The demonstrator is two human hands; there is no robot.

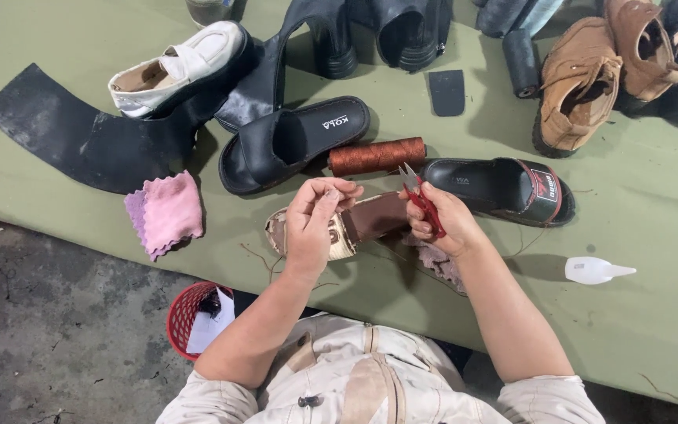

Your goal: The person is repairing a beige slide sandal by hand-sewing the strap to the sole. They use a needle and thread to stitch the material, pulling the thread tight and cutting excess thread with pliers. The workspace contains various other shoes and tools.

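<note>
Red snips (428, 208), rust-brown thread spool (377, 155), pink cloth (165, 213), olive-green table cover (653, 314).

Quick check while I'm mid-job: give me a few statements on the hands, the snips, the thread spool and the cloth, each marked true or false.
1. The right hand holds red-handled thread snips. True.
2. The left hand grips the brown thread spool. False: the spool lies on the green table cover, apart from that hand, whose fingers are pinched together above a tan sandal.
3. The pink cloth lies to the person's left of the sandal. True.
4. The white plastic glue bottle stands upright. False: it lies on its side.
</note>
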